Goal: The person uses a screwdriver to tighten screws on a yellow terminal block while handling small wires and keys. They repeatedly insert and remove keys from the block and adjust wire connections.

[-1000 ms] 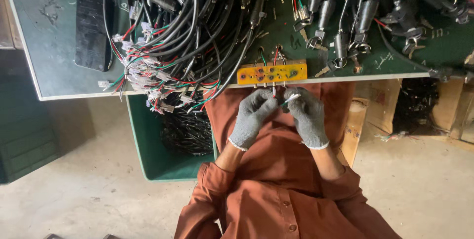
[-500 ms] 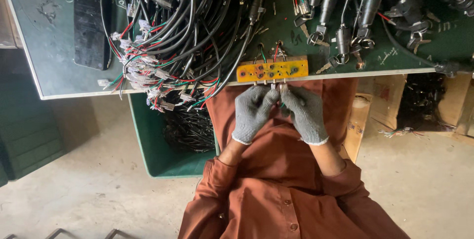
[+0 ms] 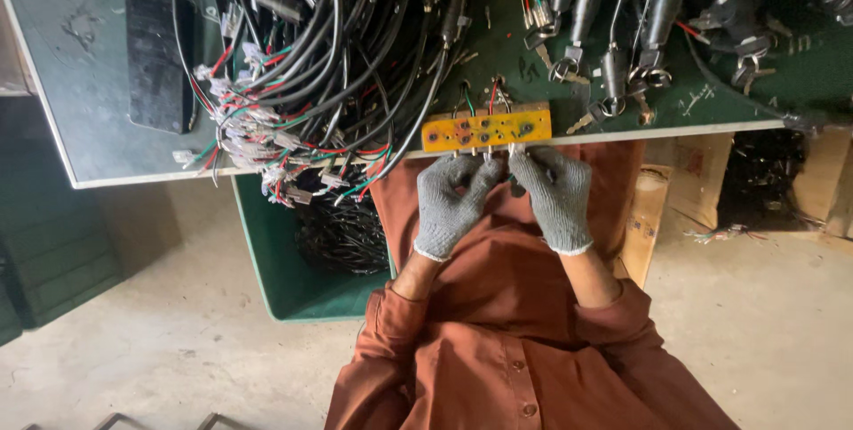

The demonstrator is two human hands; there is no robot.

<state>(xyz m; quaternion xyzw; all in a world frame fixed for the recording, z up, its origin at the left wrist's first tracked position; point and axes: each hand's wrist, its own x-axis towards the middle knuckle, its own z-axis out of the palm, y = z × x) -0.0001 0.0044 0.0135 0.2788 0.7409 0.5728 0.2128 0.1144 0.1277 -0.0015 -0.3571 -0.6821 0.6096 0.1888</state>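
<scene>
I observe my left hand [image 3: 451,203] and right hand [image 3: 556,195], both in grey knit gloves, fingertips pinched together on small metal pins at the near edge of the yellow rectangular terminal board [image 3: 485,129]. The board lies on the near edge of the dark green worktable [image 3: 89,110]. Left of it and farther, a tangle of black cables [image 3: 346,48]; far right, keyed lock switches [image 3: 613,57]. Below left, a green plastic bin [image 3: 267,261].

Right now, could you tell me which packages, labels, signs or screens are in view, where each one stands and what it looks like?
Brown cardboard box: on the floor by the person's right side, below the green table's edge, upright, plain.
More brown cardboard: far right, under the table, partly hidden.
Flat black rectangular slab: on the table's left part; whether it is a screen cannot be told.
No labels or signs visible.
</scene>
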